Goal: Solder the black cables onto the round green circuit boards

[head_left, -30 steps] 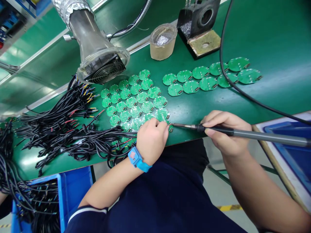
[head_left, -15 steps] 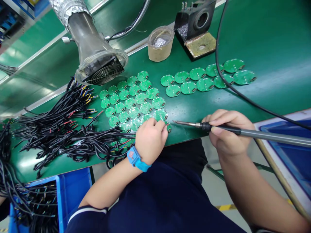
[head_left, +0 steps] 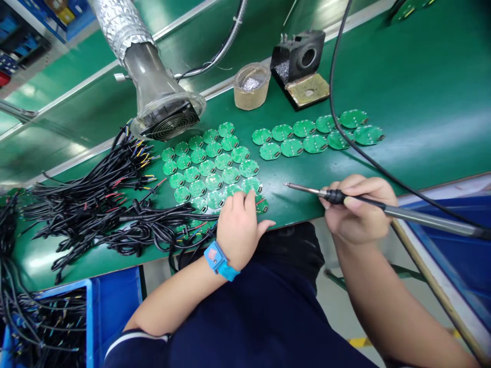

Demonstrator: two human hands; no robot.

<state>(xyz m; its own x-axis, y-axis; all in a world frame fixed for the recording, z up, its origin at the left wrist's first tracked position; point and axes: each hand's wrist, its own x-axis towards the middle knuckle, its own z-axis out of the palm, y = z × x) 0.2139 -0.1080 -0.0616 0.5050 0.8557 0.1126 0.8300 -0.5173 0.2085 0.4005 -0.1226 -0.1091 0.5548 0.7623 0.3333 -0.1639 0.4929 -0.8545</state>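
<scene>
My right hand [head_left: 355, 209] grips a soldering iron [head_left: 387, 208] like a pen, its tip raised above the green mat and pointing left, apart from the boards. My left hand [head_left: 241, 225], with a blue wrist strap [head_left: 219, 260], lies flat with fingers stretched over the near edge of a cluster of round green circuit boards [head_left: 215, 166]. One board [head_left: 262, 204] sits just right of its fingers. A second double row of round boards [head_left: 316, 135] lies further right.
A heap of black wires [head_left: 95, 204] covers the mat's left side and fills a blue bin [head_left: 49, 327]. A fume extractor duct [head_left: 161, 102], a solder-scrap cup [head_left: 251, 86] and an iron stand [head_left: 301, 66] stand behind. The iron's cord [head_left: 353, 145] crosses the right boards.
The iron's tip has drawn back to the right and lifted off the board. My left hand has opened from a pinch and now lies flat. The view has tilted a little.
</scene>
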